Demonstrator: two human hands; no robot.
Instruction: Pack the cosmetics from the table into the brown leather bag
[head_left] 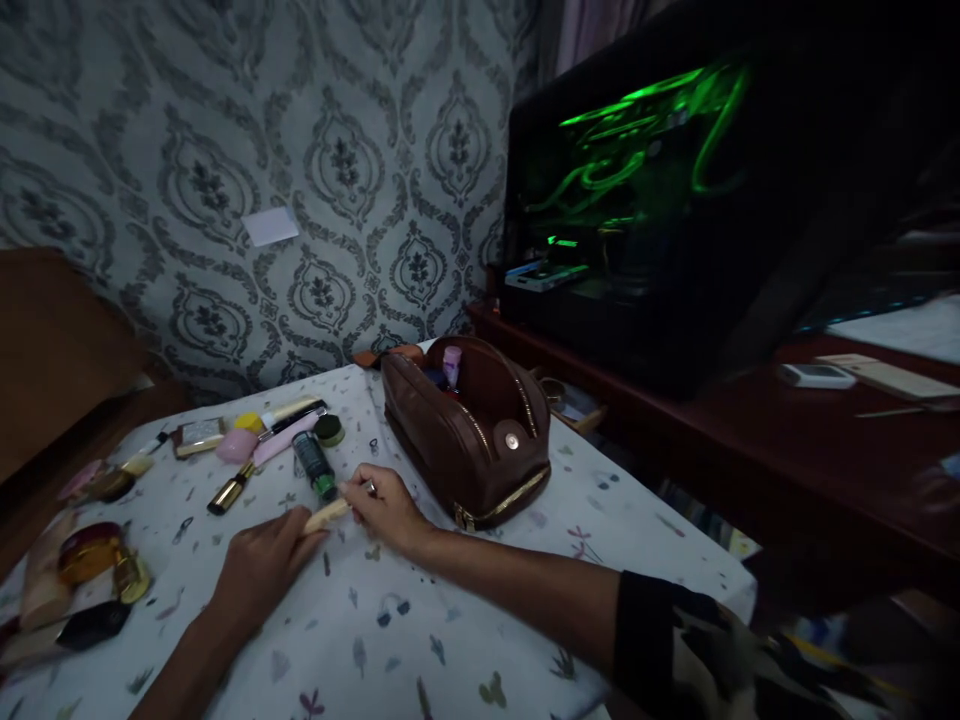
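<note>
A: Where is the item being handled, and how is it held?

B: A pale stick [327, 515] is held slanted between 2 hands, over the middle of the table [660, 560]. Its near end is clamped by the thumb and fingers of the left hand [266, 550]; its far end is pinched by the closed fingers of the right hand [384, 505]. Whether the table is touched by the stick cannot be told.

A: Why might it be gripped at both ends?

B: Presumably so that it is steadied by the left while its tip is worked by the right. A green bottle [309, 455] lies just beyond the right fingertips.

A: And the other things?

B: A brown bag [435, 440] is stood along the table's right edge, near the far corner, its mouth unzipped, probably so that its inside can be reached. A purple tube [451, 362] is seen within. Toward the far left corner a pink sponge [237, 446] and a gold lipstick [231, 490] are laid out, perhaps spread for easy view. An amber jar [82, 555] is set by the left edge.

A: The surface and room?

B: The table is covered by a white cloth [465, 620] printed with small plants. Beyond its far edge, a grey wall [345, 250] is patterned with medallions. To the right, a dark red desk [720, 440] bears a computer [630, 200], lit green inside; the room is dim.
</note>
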